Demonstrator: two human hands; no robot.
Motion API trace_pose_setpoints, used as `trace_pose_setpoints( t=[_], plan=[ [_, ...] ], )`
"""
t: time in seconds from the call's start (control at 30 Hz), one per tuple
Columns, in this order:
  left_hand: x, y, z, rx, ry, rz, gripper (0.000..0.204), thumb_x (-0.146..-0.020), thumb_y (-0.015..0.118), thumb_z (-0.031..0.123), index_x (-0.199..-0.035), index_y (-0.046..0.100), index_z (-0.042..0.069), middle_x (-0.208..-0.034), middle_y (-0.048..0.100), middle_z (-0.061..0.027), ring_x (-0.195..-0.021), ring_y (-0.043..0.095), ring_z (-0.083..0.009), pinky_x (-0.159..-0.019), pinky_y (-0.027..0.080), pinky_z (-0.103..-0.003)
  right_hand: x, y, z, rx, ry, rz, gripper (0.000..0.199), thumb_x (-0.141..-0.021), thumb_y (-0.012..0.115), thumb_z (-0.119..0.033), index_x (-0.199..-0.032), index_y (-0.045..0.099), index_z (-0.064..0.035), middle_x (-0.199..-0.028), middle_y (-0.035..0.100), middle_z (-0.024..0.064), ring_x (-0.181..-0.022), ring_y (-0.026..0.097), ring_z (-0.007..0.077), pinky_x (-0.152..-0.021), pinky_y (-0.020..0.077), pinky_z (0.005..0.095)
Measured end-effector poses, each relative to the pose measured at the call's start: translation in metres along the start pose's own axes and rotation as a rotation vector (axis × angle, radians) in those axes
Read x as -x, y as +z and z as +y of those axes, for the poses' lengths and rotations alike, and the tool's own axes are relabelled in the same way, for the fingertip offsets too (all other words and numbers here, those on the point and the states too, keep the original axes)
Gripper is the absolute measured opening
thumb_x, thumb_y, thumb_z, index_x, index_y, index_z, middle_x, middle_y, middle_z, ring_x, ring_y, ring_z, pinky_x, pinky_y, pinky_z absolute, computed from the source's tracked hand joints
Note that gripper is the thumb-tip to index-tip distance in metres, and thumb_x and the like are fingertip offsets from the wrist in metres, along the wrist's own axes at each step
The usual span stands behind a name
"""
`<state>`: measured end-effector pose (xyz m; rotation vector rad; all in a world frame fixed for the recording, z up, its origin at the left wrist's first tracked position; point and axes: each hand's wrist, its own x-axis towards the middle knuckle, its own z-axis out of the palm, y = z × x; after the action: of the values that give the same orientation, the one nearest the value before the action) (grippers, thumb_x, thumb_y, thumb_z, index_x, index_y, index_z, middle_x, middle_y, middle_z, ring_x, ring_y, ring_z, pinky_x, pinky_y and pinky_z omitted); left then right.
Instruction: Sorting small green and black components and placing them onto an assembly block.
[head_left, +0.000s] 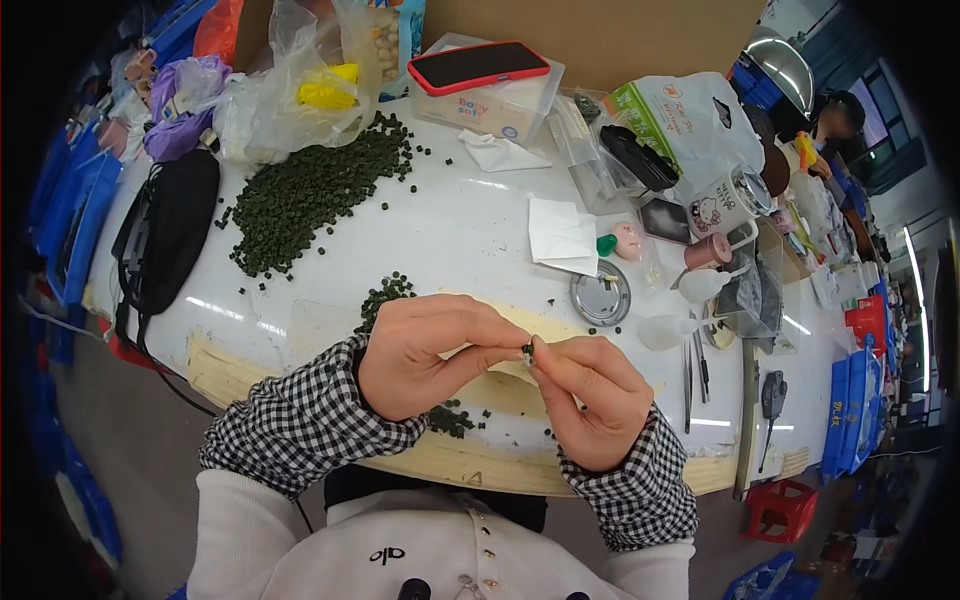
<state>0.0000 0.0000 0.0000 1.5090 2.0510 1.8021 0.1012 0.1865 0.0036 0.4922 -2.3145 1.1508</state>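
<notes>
Head, left hand point(430, 355), right hand point(592, 400), dark piece point(528, 350) pinched

Checked sleeve covers point(300, 415) over a white top point(325, 562)

Both covers are black-and-white gingham, gathered at the wrists. The top is long-sleeved and bears dark lettering point(387, 556) on the chest; gold-toned buttons point(489, 553) line the front. Left hand point(425, 352) and right hand point(600, 400) are bare.
</notes>
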Motion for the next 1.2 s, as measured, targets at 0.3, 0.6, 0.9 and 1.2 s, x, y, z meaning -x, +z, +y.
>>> trace_pose_setpoints(
  t=[0.3,0.6,0.9,1.2],
  plan=[
    [0.001,0.006,0.001,0.022,-0.058,0.025,0.015,-0.083,0.069,-0.002,-0.097,0.070,0.000,-0.084,0.070,-0.0112,-0.073,0.067,-0.0205,-0.066,0.053,-0.027,-0.004,-0.005,0.002,0.151,-0.146,-0.049,0.040,-0.070,0.070,0.013,-0.109,0.065,0.0075,-0.094,0.065,0.0132,-0.078,0.065,0.0247,-0.067,0.0540,0.0304],
    [0.002,0.002,0.000,0.141,-0.178,-0.002,0.012,-0.083,0.069,-0.002,-0.095,0.071,-0.001,-0.082,0.071,-0.0099,-0.071,0.067,-0.0154,-0.064,0.052,-0.025,-0.005,-0.005,0.006,0.337,-0.355,-0.073,0.039,-0.065,0.070,0.010,-0.103,0.064,0.0143,-0.096,0.064,0.0170,-0.085,0.067,0.0280,-0.075,0.0583,0.0310],
    [-0.003,-0.005,0.002,0.125,-0.167,-0.042,0.014,-0.079,0.073,-0.004,-0.092,0.072,0.000,-0.084,0.072,-0.0112,-0.076,0.069,-0.0182,-0.069,0.054,-0.027,-0.004,-0.005,0.009,0.172,-0.229,-0.052,0.043,-0.067,0.070,0.012,-0.109,0.065,0.0087,-0.098,0.065,0.0145,-0.082,0.065,0.0263,-0.071,0.0551,0.0308],
    [-0.001,-0.005,0.001,0.117,-0.122,-0.054,0.018,-0.080,0.072,-0.004,-0.097,0.072,0.001,-0.088,0.072,-0.0121,-0.079,0.069,-0.0194,-0.071,0.054,-0.027,-0.002,-0.006,0.008,0.048,-0.124,-0.055,0.041,-0.071,0.069,0.014,-0.111,0.066,0.0052,-0.096,0.064,0.0126,-0.082,0.064,0.0249,-0.070,0.0534,0.0311]
  ],
)
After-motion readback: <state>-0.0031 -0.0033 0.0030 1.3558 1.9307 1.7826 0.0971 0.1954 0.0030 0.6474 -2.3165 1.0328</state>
